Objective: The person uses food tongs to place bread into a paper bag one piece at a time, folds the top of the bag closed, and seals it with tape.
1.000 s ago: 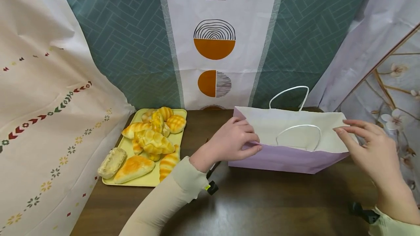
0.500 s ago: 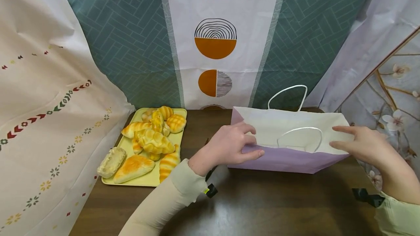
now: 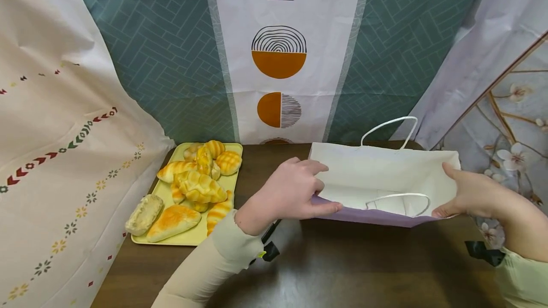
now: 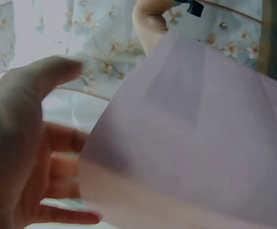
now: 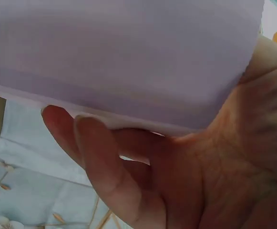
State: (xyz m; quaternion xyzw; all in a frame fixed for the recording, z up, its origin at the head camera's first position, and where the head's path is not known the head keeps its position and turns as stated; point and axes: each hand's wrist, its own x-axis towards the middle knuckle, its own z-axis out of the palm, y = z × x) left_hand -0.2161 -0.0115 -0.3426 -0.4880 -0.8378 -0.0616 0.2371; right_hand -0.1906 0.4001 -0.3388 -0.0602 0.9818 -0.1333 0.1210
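A lilac paper bag [image 3: 376,216] with a white inside and white cord handles stands at the right of the table, its mouth up and tipped toward me. My left hand [image 3: 295,189] is at the bag's left end. In the left wrist view its thumb stands clear of the lilac wall and the loosely bent fingers reach behind the edge. My right hand [image 3: 475,191] grips the right end, thumb over the front corner of the rim. The right wrist view has the bent fingers [image 5: 105,162] under the side, while the thumb is hidden there.
Left of the bag lies a yellow tray [image 3: 197,239] piled with several bread pieces, among them a croissant-like one [image 3: 199,187]. Patterned cloths hang behind the table [image 3: 342,270] and at both sides. A black wrist strap [image 3: 484,253] sits by the right sleeve.
The bag has shifted slightly right and its mouth has tipped more toward me. My right hand has gone from reaching at the rim to gripping the right end. The left hand stays nearby.
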